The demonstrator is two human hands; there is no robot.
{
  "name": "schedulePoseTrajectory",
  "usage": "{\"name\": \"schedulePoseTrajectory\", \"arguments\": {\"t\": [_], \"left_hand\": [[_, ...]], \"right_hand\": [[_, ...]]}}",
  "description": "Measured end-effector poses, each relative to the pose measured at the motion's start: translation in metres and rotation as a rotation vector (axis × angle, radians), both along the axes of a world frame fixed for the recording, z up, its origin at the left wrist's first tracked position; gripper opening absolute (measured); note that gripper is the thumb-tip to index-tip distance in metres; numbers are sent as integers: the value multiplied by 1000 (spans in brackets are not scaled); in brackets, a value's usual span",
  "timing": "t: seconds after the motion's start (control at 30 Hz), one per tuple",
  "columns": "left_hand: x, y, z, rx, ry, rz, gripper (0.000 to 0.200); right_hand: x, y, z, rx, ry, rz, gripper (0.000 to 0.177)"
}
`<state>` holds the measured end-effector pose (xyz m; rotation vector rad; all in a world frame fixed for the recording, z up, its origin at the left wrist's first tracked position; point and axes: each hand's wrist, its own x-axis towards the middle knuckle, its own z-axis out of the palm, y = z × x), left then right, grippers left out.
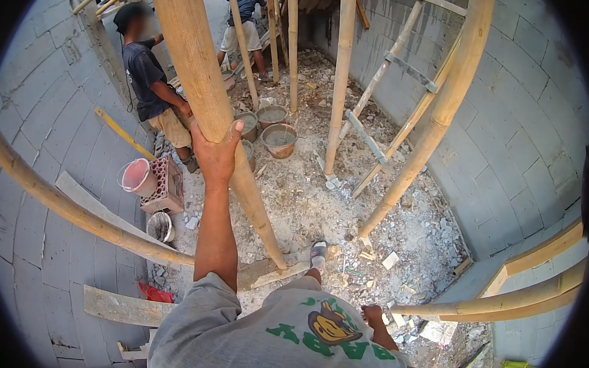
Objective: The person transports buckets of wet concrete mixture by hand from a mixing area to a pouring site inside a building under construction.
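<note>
My left hand [217,153] is raised in front of me, closed around a thick upright bamboo pole [193,54]. The thumb lies along the pole's near side, and the other fingers go behind it. Farther down, the pole's foot reaches the ground beside a wooden board [264,272]. My right hand [371,314] hangs low by my right side, partly hidden by my grey shirt. Its fingers look small and unclear from here, close to the end of a long bamboo pole [473,309] that runs off to the right.
Several bamboo props, one of them [344,74] upright ahead, and a wooden ladder [411,71] stand on rubble-strewn ground. Mortar buckets [278,141] sit beyond my hand. A red bucket [137,177] rests on a crate [166,190]. One person [147,72] stands left; another [245,24] works farther back.
</note>
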<state>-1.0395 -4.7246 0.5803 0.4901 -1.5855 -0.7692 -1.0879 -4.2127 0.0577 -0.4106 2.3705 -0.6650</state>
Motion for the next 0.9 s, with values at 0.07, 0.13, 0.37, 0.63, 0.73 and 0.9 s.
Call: {"name": "schedulePoseTrajectory", "arguments": {"t": [0.07,0.13,0.37,0.63,0.73,0.9], "left_hand": [[-1,-1,-1,2,4,-9,47],[0,-2,-2,7,9,-17,48],[0,1,0,4,-8,13,47],[-1,-2,-2,-3,11,43,51],[0,3,2,19,-21,68,51],[0,5,3,20,35,19,51]], "right_hand": [[-1,-1,2,57,-70,-42,30],[-1,-4,18,118,-138,-83,29],[3,1,24,290,153,343,20],[-1,6,-5,260,189,242,18],[-5,8,-28,-4,-75,-101,21],[-6,3,-30,103,-243,-375,37]]}}
